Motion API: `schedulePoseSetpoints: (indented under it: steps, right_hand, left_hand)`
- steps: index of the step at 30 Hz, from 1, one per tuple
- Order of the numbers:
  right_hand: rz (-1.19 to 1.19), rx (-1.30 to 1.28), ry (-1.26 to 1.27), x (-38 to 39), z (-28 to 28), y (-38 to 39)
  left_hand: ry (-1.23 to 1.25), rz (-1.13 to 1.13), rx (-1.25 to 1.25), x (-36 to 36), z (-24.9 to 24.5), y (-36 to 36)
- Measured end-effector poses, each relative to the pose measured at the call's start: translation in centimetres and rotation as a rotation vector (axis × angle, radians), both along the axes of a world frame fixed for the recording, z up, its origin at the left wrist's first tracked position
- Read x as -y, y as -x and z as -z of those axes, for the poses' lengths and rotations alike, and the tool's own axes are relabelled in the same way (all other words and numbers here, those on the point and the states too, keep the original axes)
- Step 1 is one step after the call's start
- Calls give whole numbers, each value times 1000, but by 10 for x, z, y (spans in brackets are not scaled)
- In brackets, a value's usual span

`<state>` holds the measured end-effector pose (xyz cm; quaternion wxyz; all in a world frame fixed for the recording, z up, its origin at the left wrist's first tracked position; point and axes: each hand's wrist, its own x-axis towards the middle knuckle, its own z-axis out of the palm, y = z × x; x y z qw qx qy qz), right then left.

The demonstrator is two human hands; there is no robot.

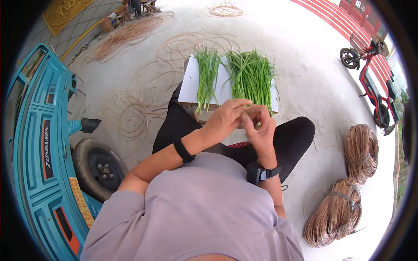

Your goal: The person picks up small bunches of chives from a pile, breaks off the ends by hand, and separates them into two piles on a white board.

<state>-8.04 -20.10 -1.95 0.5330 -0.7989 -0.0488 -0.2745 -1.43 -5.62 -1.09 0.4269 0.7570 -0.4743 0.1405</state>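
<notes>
My left hand [224, 118] and my right hand [261, 127] meet in front of my chest, just over the near edge of a low white-topped table [188, 86]. The fingers of both are bent and pinched together; anything between them is too small or hidden to make out. Beyond my hands lie green chives in two piles on the tabletop: a narrow pile of chives [207, 76] to the left and a wider pile of chives [250, 74] to the right. My right hand partly covers the near end of the wider pile.
A blue vehicle [43, 143] with a black wheel [103, 168] stands close on my left. Loose cane coils [130, 113] lie on the concrete. Two tied cane bundles [362, 154] [334, 213] sit at right, with a red scooter [369, 80] farther back. A seated person's legs [136, 8] show at top left.
</notes>
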Motion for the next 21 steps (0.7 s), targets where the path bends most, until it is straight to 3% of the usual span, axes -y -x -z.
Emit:
schedulePoseSetpoints:
  steps: [1,3,6,9,11,14,16,17,19,21]
  right_hand:
    - [-26,78,-45,0,2,-1]
    - [-76,231,-137,-2,6,-3]
    - [-173,116,-388,-11,-5,-5]
    - [-281,7,-420,-19,3,-15]
    - [-221,-34,-209,-24,14,-23]
    - [-155,-109,-221,-15,37,-38]
    - [-129,-92,-276,-15,39,-41]
    - [-94,-73,-193,-15,39,-41]
    - [-28,-38,-25,-14,41,-41]
    - [-113,-87,-196,-16,42,-41]
  left_hand:
    - [21,10,70,1,3,-2]
    - [63,-29,-23,-2,5,0]
    - [144,-58,-149,-4,-2,4]
    - [170,-60,-166,-9,-11,4]
    - [205,-61,-79,-8,-10,2]
    - [349,-139,-252,-12,-21,5]
    - [530,-93,-444,-20,-44,6]
    - [530,-149,-328,-29,-61,5]
    - [827,8,-406,-47,-89,-1]
    - [1094,27,-468,-77,-122,6]
